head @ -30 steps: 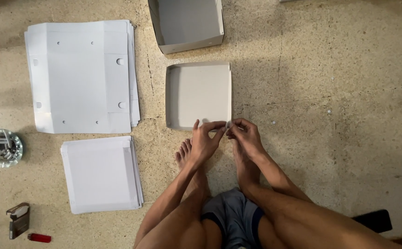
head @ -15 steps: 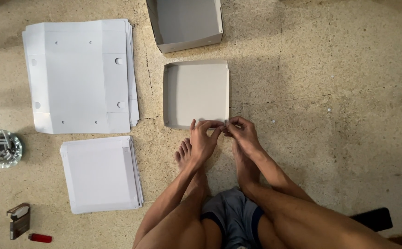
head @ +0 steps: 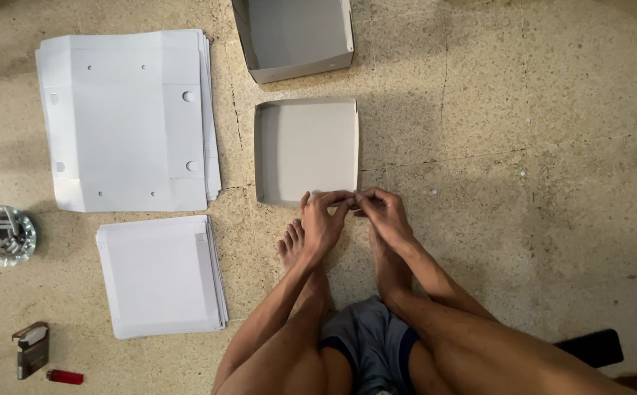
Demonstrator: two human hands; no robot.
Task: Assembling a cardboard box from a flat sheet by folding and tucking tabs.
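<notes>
Both hands, left hand (head: 323,223) and right hand (head: 382,212), pinch the shallow box (head: 306,150) near edge.

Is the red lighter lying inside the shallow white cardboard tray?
No, the red lighter lies on the speckled floor at lower left, far from the shallow white cardboard tray that both hands pinch.

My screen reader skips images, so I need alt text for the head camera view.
Seen from above, a seated person's left hand and right hand pinch the near edge of a shallow white cardboard tray on a speckled floor. Flat cardboard stacks lie left; a deeper open box sits beyond.
</notes>
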